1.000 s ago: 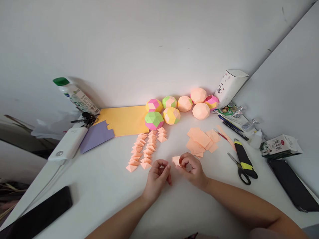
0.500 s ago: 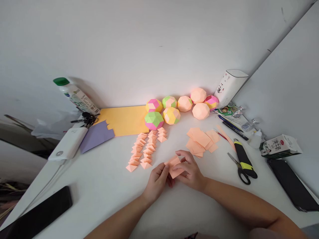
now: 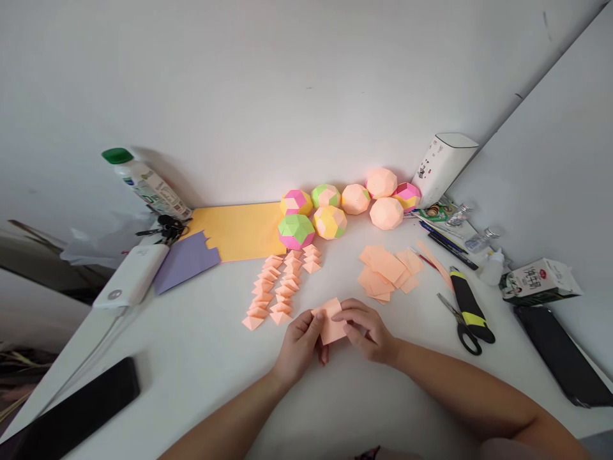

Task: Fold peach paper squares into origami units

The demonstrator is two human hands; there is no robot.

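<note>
Between my two hands is a square sheet of peach paper (image 3: pixel 331 327), held above the table near its middle. My left hand (image 3: pixel 297 342) pinches the left edge, thumb on top and fingers underneath. At the right edge, my right hand (image 3: pixel 368 329) has its fingers curled on the sheet, index finger and thumb at the edge. Just beyond my right hand lies a loose pile of peach paper pieces (image 3: pixel 385 267). Rows of small folded peach paper units (image 3: pixel 261 294) lie beyond my left hand.
Faceted paper balls (image 3: pixel 330 222) stand along the wall beside a yellow sheet (image 3: pixel 244 233) and a purple sheet (image 3: pixel 186 263). Scissors (image 3: pixel 462 329) and a black-yellow utility knife (image 3: pixel 469 306) lie at right, near a milk carton (image 3: pixel 541 281). A power bank (image 3: pixel 131 278) and phone (image 3: pixel 81 409) are left.
The paper square has turned slightly and lies flatter between my hands. My right hand's raised index finger has come down onto the sheet. My left hand keeps its pinch.
</note>
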